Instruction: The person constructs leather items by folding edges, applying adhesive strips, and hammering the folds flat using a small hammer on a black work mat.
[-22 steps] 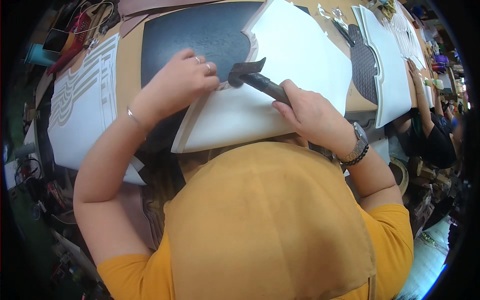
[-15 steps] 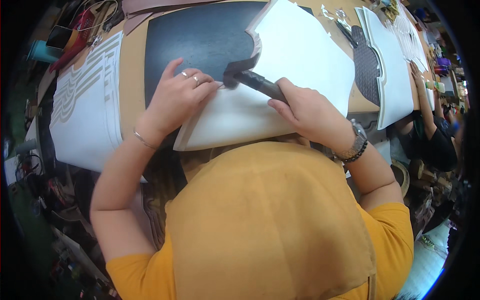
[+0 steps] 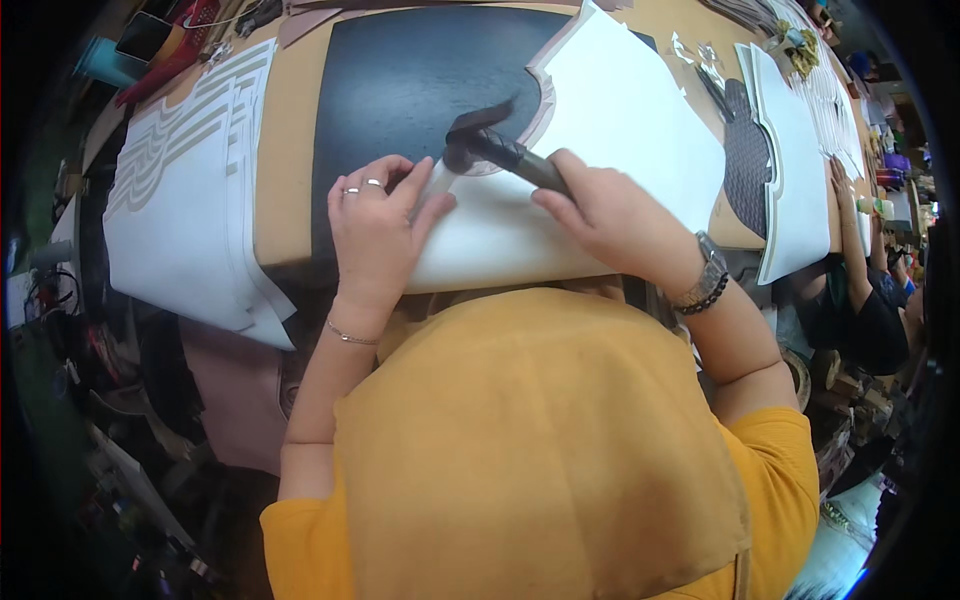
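A hammer [image 3: 510,158] with a dark head and dark handle is gripped in my right hand [image 3: 625,215]. Its head is over the curved edge of a large white sheet [image 3: 630,120], which has a folded greyish-pink border along its cutout. My left hand [image 3: 380,220] has thumb and forefinger closed on the sheet's left edge, close to the hammer head. Under the sheet lies a black board [image 3: 410,75]. Whether the hammer face touches the border is blurred.
Stacked white pattern pieces [image 3: 185,190] with grey strips lie at the left. On the right are a dark textured piece [image 3: 745,150], more white sheets [image 3: 795,170] and small scraps [image 3: 690,48]. Another person's arm [image 3: 848,215] rests at the far right.
My left hand has shifted right and turned, its fingers now upright at the sheet's edge. The hammer head has tilted and stays near the same spot. The view has shifted slightly.
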{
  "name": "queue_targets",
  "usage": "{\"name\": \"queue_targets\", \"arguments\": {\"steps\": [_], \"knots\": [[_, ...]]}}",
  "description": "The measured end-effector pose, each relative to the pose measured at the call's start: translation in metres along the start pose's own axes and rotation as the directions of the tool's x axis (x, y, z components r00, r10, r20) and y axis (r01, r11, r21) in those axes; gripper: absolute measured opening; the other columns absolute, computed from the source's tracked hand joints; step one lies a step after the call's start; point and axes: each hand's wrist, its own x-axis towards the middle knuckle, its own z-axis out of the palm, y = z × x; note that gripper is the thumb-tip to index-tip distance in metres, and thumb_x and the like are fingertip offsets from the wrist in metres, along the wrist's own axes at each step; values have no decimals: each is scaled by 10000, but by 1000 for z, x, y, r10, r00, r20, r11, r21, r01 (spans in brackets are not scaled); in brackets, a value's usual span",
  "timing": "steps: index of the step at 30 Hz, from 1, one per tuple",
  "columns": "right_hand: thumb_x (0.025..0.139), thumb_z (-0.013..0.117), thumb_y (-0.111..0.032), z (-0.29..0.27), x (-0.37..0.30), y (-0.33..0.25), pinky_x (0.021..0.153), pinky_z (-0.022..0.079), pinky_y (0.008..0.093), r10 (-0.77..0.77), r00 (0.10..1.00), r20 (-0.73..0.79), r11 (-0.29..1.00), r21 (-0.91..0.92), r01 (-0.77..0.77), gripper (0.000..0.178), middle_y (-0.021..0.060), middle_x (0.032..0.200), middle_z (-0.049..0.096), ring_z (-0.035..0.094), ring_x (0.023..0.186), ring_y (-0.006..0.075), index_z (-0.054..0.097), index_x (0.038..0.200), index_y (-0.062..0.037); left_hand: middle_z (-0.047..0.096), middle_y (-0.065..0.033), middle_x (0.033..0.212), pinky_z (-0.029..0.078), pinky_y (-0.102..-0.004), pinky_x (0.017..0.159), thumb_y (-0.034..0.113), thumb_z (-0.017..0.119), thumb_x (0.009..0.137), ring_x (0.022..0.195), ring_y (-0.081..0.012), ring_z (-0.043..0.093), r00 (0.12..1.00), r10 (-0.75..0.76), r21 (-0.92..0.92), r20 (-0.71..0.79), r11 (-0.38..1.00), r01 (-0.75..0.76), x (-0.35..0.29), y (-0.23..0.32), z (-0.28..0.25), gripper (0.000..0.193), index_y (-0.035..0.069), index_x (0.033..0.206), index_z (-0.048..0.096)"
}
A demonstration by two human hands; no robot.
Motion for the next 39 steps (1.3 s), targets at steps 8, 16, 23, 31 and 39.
{"name": "queue_targets", "arguments": {"steps": [8, 16, 23, 31, 39], "knots": [[1012, 559, -326, -5, -14, 2, 623, 486, 496, 146, 989, -14, 989, -32, -146, 324, 243, 713, 614, 627, 695, 437, 481, 992, -12, 663, -30, 1074, 446, -446, 935, 309, 763, 841, 1027, -231, 616, 1000, -8, -47, -26, 999, 7, 17, -1, 8, 297, 118, 1068, 745], [1013, 557, -318, 7, -18, 14, 650, 490, 506, 135, 990, -37, 988, 77, -132, 325, 247, 723, 620, 629, 715, 454, 473, 998, -5, 666, -90, 1029, 536, -360, 779, 124, 736, 862, 905, -264, 647, 989, -89, -415, 117, 900, 130, 26, 0, 13, 209, 49, 1057, 727], [1012, 564, -311, 3, 8, 1, 660, 483, 504, -43, 981, -189, 986, 152, 72, 314, 241, 731, 615, 628, 736, 448, 493, 1021, -5, 637, -95, 966, 543, -376, 743, 87, 707, 873, 878, -279, 634, 998, 57, -159, -2, 986, -56, 17, 6, 17, 201, 81, 1071, 738], [1011, 571, -314, -2, 14, 9, 670, 486, 504, 7, 994, -105, 998, 65, 0, 315, 247, 764, 632, 630, 749, 447, 496, 1031, -9, 640, -128, 988, 536, -394, 774, 38, 679, 877, 894, -309, 638, 998, 56, -312, 41, 949, -40, 18, 0, 9, 233, 5, 1105, 715], [1009, 579, -310, 2, 12, 1, 657, 490, 487, 14, 998, -63, 996, 84, -9, 310, 232, 753, 629, 629, 733, 438, 500, 1033, -12, 638, -144, 1008, 535, -366, 747, 25, 676, 867, 851, -290, 654, 983, -48, -390, 175, 914, 114, 14, -4, -9, 263, -8, 1127, 696]]}}
